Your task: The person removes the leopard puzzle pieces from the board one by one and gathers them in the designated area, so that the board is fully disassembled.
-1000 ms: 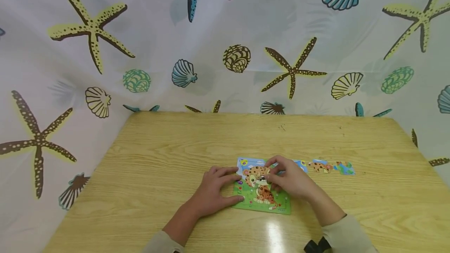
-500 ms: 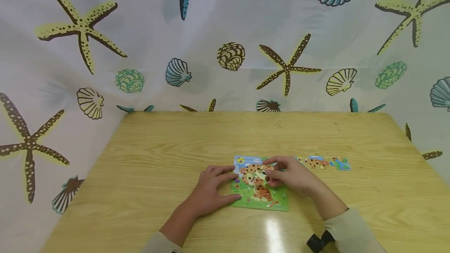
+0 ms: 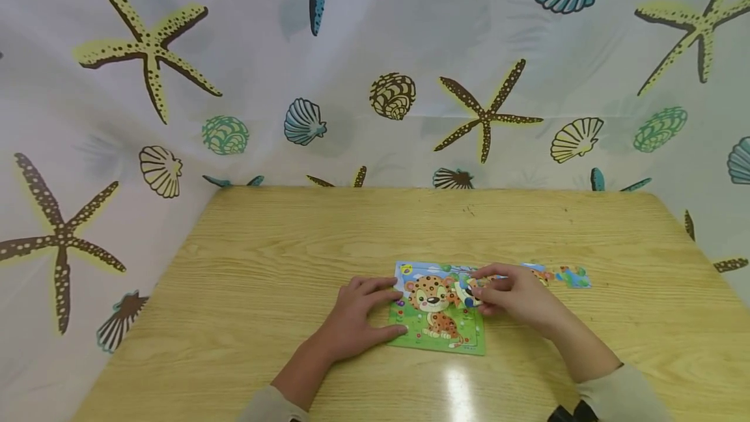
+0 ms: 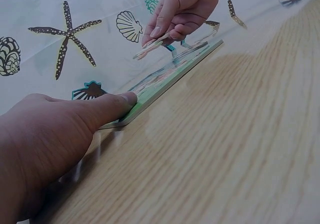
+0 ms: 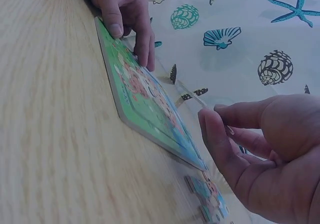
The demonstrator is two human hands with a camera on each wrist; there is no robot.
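A flat puzzle board (image 3: 410, 340) with a spotted leopard cub on grass lies on the table. My left hand (image 3: 356, 319) rests on its left edge, thumb and fingers spread and fairly straight; in the left wrist view the thumb presses the green border of the board (image 4: 165, 86). Over the board's right side, my right hand (image 3: 521, 295) pinches a small puzzle piece (image 3: 467, 293) between thumb and fingers. That piece is tilted, and seen almost edge-on in the right wrist view. A gap shows between it and the board (image 4: 190, 59) in the left wrist view.
Loose puzzle pieces (image 3: 574, 277) lie in a row right of the board, partly hidden behind my right hand. They also show beyond the board's corner as pieces (image 5: 209, 196) in the right wrist view. A shell-and-starfish curtain (image 3: 351, 31) hangs behind the wooden table (image 3: 293, 233).
My right hand has moved right with the puzzle piece, from over the cub's face to the board's right side. The cub's face now shows whole. My left hand stays on the board.
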